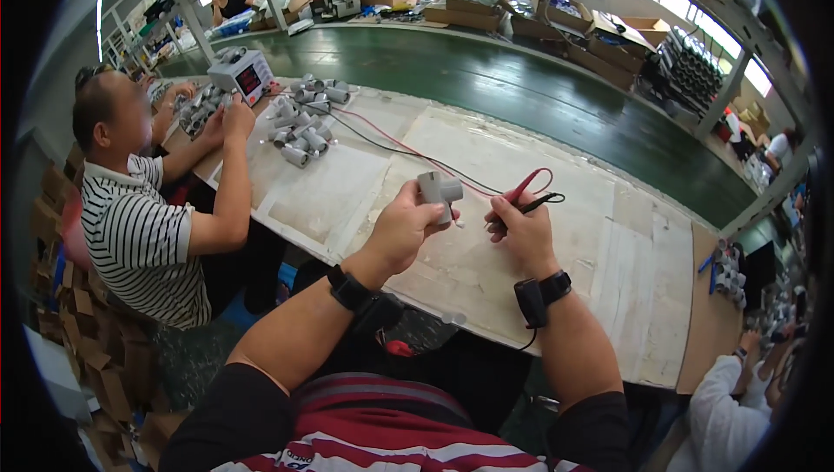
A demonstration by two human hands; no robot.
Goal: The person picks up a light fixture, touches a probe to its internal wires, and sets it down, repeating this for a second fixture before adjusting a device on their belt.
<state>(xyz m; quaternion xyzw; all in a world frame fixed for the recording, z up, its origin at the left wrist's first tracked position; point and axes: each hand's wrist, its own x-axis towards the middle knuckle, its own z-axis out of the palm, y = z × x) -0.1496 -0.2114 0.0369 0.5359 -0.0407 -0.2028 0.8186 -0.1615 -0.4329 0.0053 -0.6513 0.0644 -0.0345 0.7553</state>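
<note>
My left hand [405,227] is closed round a grey plastic part [437,187], a short cylinder with a stub sticking out to the right. It is held above the table. To its right, my right hand [524,231] grips a pair of test probes, one red [526,184] and one black [540,202], like pens. Their tips are hidden by my fingers, and they are apart from the grey part. Red and black leads [395,144] run from the probes back to a white box with a red display [241,77].
Several grey parts [304,125] lie heaped on the pale worktable [556,290] at the far left. A co-worker in a striped shirt [143,229] works beside them. More parts [730,277] lie at the right end, near another person [730,411]. Beyond runs a green belt [452,77].
</note>
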